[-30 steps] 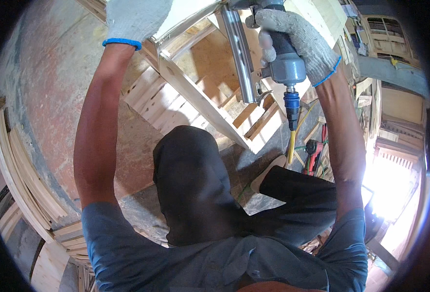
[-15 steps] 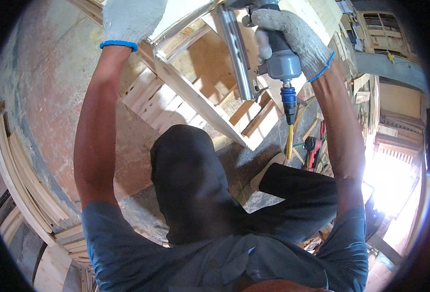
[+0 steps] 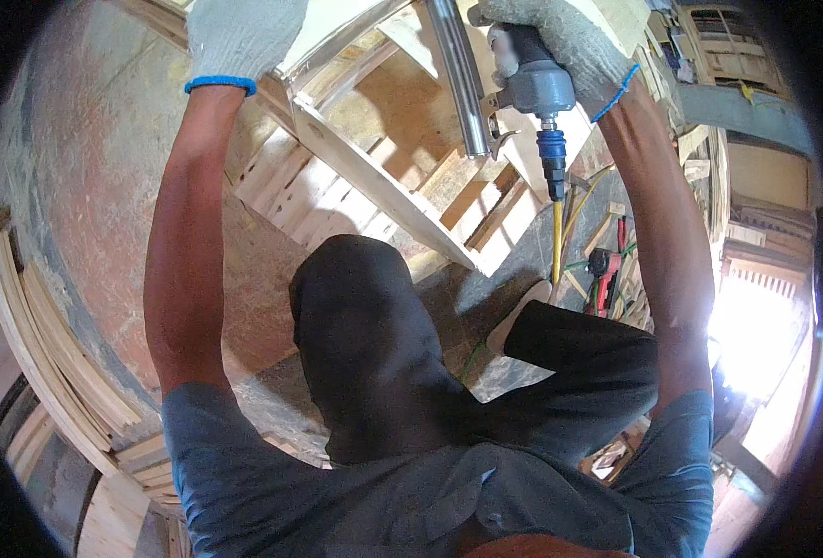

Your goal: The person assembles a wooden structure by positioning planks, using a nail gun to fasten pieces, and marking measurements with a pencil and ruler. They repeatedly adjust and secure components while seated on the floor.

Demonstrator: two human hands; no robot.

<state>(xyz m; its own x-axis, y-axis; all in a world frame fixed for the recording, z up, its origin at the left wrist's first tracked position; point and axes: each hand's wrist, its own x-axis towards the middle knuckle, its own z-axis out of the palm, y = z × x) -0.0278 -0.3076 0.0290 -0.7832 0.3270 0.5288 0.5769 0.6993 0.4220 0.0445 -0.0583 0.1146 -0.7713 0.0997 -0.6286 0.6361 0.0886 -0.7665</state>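
My right hand (image 3: 579,46), in a grey knit glove with a blue cuff, is wrapped round the handle of a pneumatic nail gun (image 3: 543,88). The gun's long silver magazine (image 3: 458,79) slants beside it, over a pale wooden frame (image 3: 383,181). From the handle's end a blue and black coupling (image 3: 552,158) leads into a yellow air hose (image 3: 557,232). At the upper left my left hand (image 3: 244,37), gloved alike, is at the frame's far left corner, next to a pale panel (image 3: 341,28). Its fingers are hidden, as is the gun's nose, beyond the top edge.
Slatted boards (image 3: 309,191) lie under the frame, by my bent knee (image 3: 360,279). A second tool, red and black (image 3: 604,265), lies on the floor right of my foot. Long curved strips of wood (image 3: 53,344) are stacked at the left, and more lumber (image 3: 714,186) stands at the right.
The nail gun and my right hand have moved up and away from me, over the frame. My left hand has shifted slightly up and left.
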